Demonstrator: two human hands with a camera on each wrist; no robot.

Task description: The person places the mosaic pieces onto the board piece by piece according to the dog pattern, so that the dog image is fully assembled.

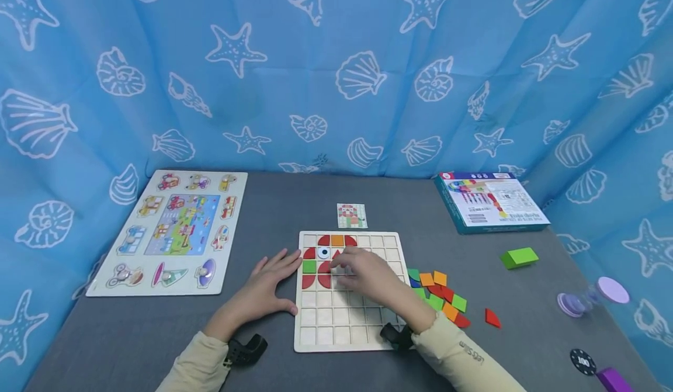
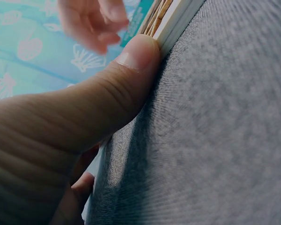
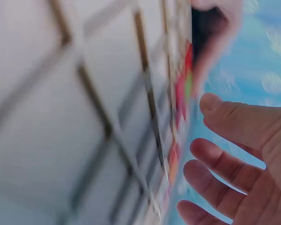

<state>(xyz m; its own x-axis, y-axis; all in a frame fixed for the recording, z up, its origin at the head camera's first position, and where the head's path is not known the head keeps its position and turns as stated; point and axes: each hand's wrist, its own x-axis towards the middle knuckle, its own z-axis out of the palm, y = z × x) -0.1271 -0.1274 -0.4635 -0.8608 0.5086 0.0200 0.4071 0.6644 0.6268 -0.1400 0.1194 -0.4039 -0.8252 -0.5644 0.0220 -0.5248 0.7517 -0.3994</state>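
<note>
A wooden grid board (image 1: 342, 335) lies on the table, its upper left cells filled with red rounded pieces (image 1: 308, 281), a green square (image 1: 309, 266), an orange square (image 1: 337, 240) and a white eye piece (image 1: 323, 253). At the board's left edge my left hand (image 1: 270, 284) rests with fingers spread. Its thumb (image 2: 136, 56) touches the board's side in the left wrist view. Over the filled cells hovers my right hand (image 1: 368, 272), hiding part of the grid. In the right wrist view its fingers (image 3: 220, 159) are loosely bent and apart, with nothing between them.
Loose coloured pieces (image 1: 436, 292) lie right of the board. A small pattern card (image 1: 351, 215) sits behind it. A picture puzzle (image 1: 226, 275) is at left. Right are a box (image 1: 489, 202), green block (image 1: 519, 257), purple-topped stamp-like object (image 1: 591, 295), black disc (image 1: 582, 361) and purple block (image 1: 612, 379).
</note>
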